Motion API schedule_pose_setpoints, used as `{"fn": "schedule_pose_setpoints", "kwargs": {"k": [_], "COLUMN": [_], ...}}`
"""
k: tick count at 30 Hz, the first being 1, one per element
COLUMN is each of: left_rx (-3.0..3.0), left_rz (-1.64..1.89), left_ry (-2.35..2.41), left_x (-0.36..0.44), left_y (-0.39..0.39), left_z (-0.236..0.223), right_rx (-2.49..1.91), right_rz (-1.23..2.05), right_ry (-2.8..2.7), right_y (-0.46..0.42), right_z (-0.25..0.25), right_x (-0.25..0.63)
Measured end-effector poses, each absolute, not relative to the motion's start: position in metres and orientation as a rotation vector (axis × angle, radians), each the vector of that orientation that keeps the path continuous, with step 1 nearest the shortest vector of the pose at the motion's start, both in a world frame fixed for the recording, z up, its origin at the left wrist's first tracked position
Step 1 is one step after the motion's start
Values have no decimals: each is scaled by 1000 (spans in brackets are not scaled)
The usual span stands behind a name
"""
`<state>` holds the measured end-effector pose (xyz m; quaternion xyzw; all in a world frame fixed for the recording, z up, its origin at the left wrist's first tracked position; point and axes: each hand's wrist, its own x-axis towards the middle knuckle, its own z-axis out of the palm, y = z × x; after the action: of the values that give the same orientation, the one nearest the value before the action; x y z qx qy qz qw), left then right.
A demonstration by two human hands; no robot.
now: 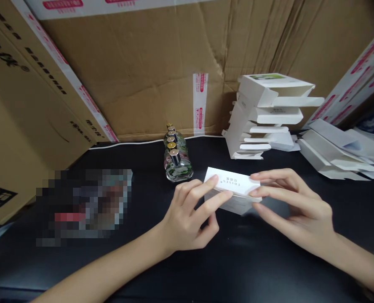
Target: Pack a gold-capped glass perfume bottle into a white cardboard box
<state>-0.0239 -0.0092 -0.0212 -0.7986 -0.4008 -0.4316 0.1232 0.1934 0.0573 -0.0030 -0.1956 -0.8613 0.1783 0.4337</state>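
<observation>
A small white carton (233,182) with grey printing on its top panel is held a little right of centre, its top panel lying flat. My right hand (296,208) grips the right end, fingers on the top and thumb low on the near side. From the left, my left hand (193,214) presses two fingertips on the top panel and its near edge, the other fingers curled in. Just beyond stands a row of several glass bottles (179,170) with silver and gold caps, green showing through the glass.
A stack of white cartons (248,109) with open flaps stands at the back right. More flattened white cartons (338,147) lie farther right. Cardboard walls (136,75) with red-and-white tape bound the black table (136,269). A pixelated patch (95,202) covers something at left.
</observation>
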Motion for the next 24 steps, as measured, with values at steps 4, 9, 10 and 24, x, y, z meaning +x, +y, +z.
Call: {"fn": "schedule_pose_setpoints", "kwargs": {"k": [4,9,10,24], "left_rx": [-2329,-2329,-2325,-2389], "left_rz": [-1191,-1188,-1189,-1166], "left_ry": [-1118,-1104,-1100,-1174], "left_x": [-28,-32,-32,-30], "left_y": [-4,-1,-1,-3], "left_z": [-22,-21,-21,-30], "right_rx": [-499,-514,-526,-811], "right_rz": [417,326,349,388], "right_ry": [-2149,-2188,-2187,-2305], "right_y": [58,59,60,81], "right_z": [-3,-4,-7,-36], "right_x": [192,191,191,192]}}
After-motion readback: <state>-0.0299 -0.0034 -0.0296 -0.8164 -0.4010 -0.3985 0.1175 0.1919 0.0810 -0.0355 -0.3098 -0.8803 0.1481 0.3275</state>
